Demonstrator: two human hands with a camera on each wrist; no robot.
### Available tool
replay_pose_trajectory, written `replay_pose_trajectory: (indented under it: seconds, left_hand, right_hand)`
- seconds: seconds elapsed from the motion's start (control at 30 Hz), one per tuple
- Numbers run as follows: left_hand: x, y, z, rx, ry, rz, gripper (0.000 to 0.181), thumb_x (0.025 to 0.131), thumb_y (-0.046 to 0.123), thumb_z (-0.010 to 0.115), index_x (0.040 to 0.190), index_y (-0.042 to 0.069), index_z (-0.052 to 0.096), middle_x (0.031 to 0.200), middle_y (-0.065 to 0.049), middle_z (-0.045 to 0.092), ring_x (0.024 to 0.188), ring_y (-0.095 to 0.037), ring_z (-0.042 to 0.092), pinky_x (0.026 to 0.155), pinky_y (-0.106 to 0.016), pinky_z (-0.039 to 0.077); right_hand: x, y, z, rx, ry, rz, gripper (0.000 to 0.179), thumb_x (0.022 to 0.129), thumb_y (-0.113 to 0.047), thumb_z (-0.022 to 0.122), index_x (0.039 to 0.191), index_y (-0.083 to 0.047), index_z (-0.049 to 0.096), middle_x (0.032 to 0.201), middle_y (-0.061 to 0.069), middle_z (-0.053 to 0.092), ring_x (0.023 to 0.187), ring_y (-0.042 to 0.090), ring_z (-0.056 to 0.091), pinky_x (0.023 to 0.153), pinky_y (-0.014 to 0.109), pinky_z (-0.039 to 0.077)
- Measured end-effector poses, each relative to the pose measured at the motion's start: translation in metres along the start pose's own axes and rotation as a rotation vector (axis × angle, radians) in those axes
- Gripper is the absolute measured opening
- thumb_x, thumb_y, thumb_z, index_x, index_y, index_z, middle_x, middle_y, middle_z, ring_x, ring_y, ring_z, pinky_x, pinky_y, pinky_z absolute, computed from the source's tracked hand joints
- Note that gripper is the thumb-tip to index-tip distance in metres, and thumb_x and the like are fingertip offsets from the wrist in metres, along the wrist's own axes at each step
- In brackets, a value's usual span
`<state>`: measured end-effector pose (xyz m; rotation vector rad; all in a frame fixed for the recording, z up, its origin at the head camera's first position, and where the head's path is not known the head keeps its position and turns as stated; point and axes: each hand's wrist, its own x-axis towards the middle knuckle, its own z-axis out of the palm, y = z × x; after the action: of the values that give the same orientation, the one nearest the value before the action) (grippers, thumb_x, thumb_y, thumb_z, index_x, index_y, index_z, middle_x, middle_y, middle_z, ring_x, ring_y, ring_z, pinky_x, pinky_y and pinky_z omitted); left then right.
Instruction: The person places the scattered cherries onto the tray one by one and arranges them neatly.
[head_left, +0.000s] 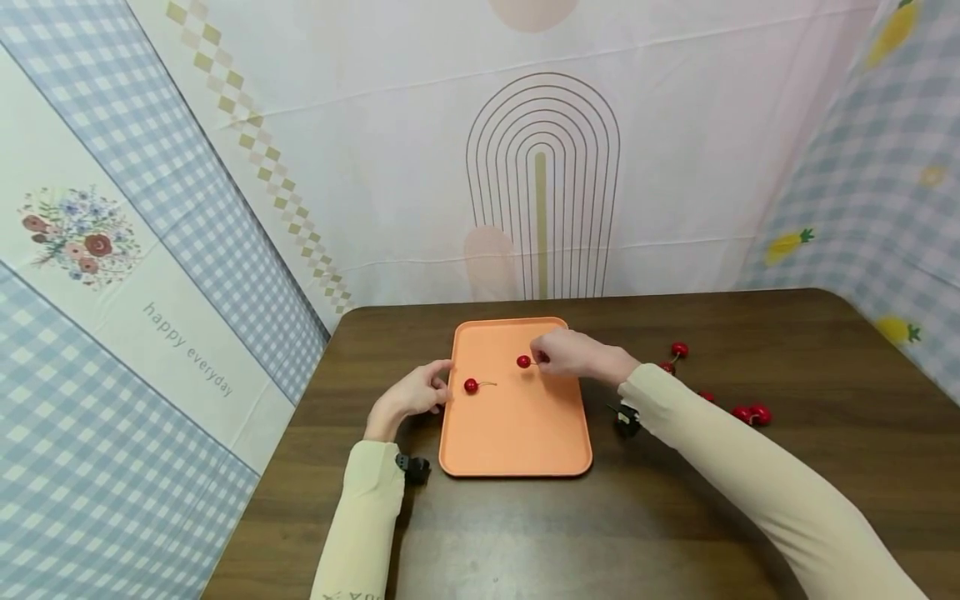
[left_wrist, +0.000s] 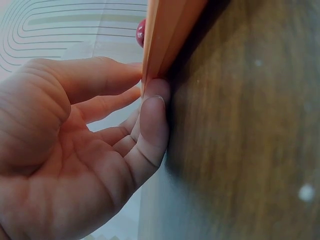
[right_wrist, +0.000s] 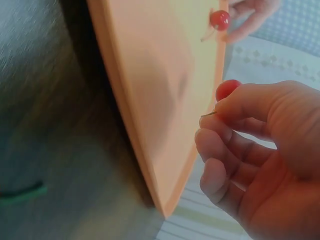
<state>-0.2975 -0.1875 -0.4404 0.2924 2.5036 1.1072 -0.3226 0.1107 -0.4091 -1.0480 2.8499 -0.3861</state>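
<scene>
An orange tray [head_left: 517, 433] lies on the table. My left hand [head_left: 414, 392] is at its left side; in the left wrist view its fingertips [left_wrist: 155, 117] grip the tray's rim, some against the outer wall. My right hand [head_left: 570, 352] is over the tray's upper right part. It pinches a red cherry [head_left: 523, 362] by the stem, and the stem's end shows between thumb and finger in the right wrist view. A second cherry [head_left: 471, 386] with its stem lies in the tray near the left rim.
Several more cherries [head_left: 752, 414] lie on the brown table [head_left: 525, 533] to the right, some partly behind the right sleeve [head_left: 720, 433]. A patterned cloth [head_left: 390, 167] hangs behind the table. Each wrist wears a small black device [head_left: 415, 468].
</scene>
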Motion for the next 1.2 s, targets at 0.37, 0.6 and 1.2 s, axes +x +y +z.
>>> replay_pose_trajectory:
  seconds: [0.37,0.6,1.2]
  left_hand:
    - [-0.001,-0.001,-0.001,-0.01,0.002,0.002,0.059,0.094,0.002,0.057,0.15,0.009,0.038,0.091,-0.011,0.061,0.076,-0.018,0.059,0.068,-0.03,0.053]
    - [-0.001,0.0,-0.002,-0.014,0.005,-0.001,0.06,0.093,0.003,0.057,0.15,0.01,0.039,0.09,-0.01,0.061,0.075,-0.018,0.058,0.067,-0.029,0.053]
    - [-0.002,-0.002,0.0,-0.02,-0.007,0.023,0.059,0.093,0.003,0.056,0.149,0.008,0.038,0.09,-0.01,0.061,0.076,-0.018,0.059,0.067,-0.028,0.053]
  right_hand:
    - [0.018,-0.016,0.021,-0.021,-0.103,-0.01,0.017,0.087,-0.005,0.062,0.073,-0.015,0.06,0.069,-0.004,0.055,0.062,0.012,0.048,0.059,0.023,0.038]
    - [0.022,-0.022,0.026,-0.035,-0.144,0.002,0.019,0.089,-0.009,0.062,0.074,-0.019,0.058,0.069,-0.005,0.054,0.063,0.011,0.048,0.059,0.023,0.037]
    - [0.005,-0.012,0.014,0.047,-0.08,-0.015,0.013,0.089,-0.009,0.061,0.078,-0.015,0.062,0.074,-0.004,0.059,0.066,0.011,0.05,0.061,0.025,0.041]
